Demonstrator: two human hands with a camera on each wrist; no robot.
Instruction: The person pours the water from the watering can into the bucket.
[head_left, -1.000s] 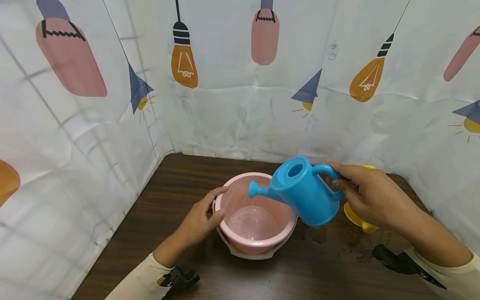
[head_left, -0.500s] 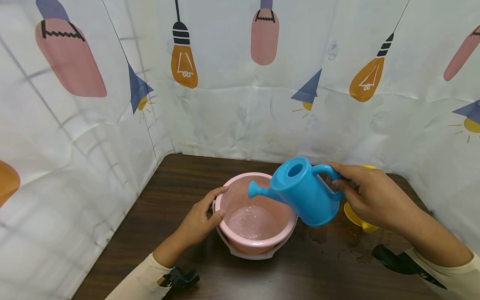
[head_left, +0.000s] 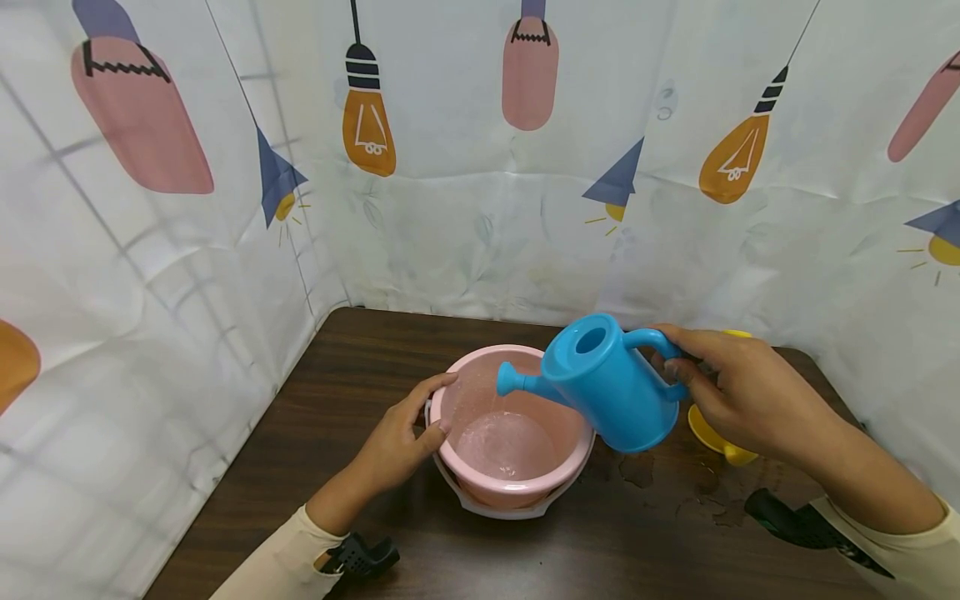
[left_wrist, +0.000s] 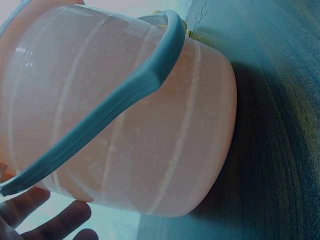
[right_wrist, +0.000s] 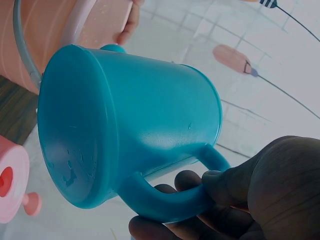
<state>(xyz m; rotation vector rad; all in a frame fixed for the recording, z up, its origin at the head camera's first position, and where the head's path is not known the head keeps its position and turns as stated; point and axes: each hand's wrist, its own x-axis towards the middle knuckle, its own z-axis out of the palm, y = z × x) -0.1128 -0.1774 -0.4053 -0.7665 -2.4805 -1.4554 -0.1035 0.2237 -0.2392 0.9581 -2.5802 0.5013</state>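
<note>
Head view. Right hand [head_left: 738, 400]: grip closed round the handle of the blue can [head_left: 607, 383], which is held off the desk [head_left: 352, 350] and tipped spout-down toward the left. Spout end sits over the open mouth of the pink bucket [head_left: 510, 433], just left of that grip; water lies in the bucket bottom. Left hand [head_left: 393, 442]: fingers straight, pressed flat against the bucket's outer wall and rim, holding nothing. Yellow item [head_left: 712, 437] just below the right hand, partly hidden. Wet patches on the desk beneath the can.

Left wrist view. Bucket wall [left_wrist: 150, 130] fills the frame, pale bail handle [left_wrist: 115, 110] folded down across it; fingertips [left_wrist: 60, 220] at the lower edge.

Right wrist view. Can base [right_wrist: 75, 125] foremost; fingers [right_wrist: 200, 192] curled through the handle loop.

Step, as judged: pouring into the bucket, likely near its end. Next move calls for righting the can while the left hand steadies the bucket.
</note>
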